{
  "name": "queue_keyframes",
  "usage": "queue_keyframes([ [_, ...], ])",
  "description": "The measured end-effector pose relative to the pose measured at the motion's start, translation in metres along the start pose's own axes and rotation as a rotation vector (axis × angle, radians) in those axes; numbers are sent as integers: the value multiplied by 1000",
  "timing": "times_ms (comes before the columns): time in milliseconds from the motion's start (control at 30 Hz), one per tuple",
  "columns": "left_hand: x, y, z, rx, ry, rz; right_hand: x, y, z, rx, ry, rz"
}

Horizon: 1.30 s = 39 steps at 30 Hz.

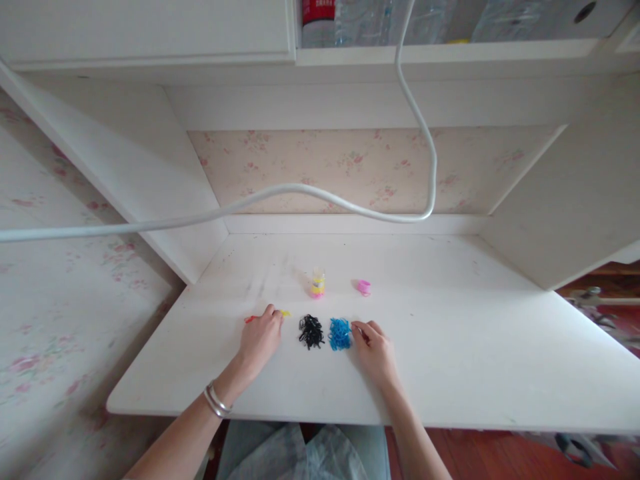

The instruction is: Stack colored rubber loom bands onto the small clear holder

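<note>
My left hand (261, 339) rests low over the table with its fingers curled downward, so whatever is under them is hidden. Small yellow bands (285, 313) show at its fingertips, and red ones (251, 319) peek out on its left side. A heap of small black rubber bands (311, 332) lies to the right of this hand. Beside that heap is a pile of blue rubber bands (340, 334). My right hand (375, 347) is at the blue pile's right edge, thumb and forefinger drawn together; I cannot make out what is between them.
Behind the piles stands a small clear jar (318, 284) with yellow and pink on it. A pink cap (364, 287) lies to its right. A thick white cable (300, 189) crosses the view above the white table (460, 360). Side panels and a shelf enclose the back.
</note>
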State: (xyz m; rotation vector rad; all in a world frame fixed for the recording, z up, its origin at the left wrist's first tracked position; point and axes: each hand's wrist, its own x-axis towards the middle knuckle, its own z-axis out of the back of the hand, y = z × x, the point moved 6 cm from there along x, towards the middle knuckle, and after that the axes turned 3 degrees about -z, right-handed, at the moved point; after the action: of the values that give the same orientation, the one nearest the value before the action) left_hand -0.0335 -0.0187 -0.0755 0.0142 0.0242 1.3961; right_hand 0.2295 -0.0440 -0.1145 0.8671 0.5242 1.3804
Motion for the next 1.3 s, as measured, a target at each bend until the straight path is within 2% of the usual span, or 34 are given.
queue_keyframes([
  [200, 10, 17, 30, -85, -113, 51, 1, -2, -1, 10, -9, 4],
  [333, 29, 21, 56, -248, -172, 2, 2, -3, -1, 10, -23, 6],
  [433, 43, 11, 78, -353, -246, -83, 2, -3, -1, 8, -24, 9],
  [533, 54, -8, 100, -421, -340, -168, 3, -3, -1, 13, -32, 7],
  [633, 67, -28, 113, -452, -388, -229, 3, -4, 0, 19, -42, -1],
  [733, 82, -40, 114, -442, -385, -230, 5, -6, 1, 37, -58, -15],
  [867, 97, -47, 104, -409, -343, -221, 7, -8, 1, 77, -73, -41],
  [1033, 101, -49, 94, -410, -315, -253, 8, -11, 3, 107, -89, -69],
  [1167, 95, -40, 99, -491, -361, -279, 7, -12, 3, 110, -79, -78],
  [1300, 75, -17, 105, -608, -451, -253, 5, -13, 2, 110, -88, -83],
])
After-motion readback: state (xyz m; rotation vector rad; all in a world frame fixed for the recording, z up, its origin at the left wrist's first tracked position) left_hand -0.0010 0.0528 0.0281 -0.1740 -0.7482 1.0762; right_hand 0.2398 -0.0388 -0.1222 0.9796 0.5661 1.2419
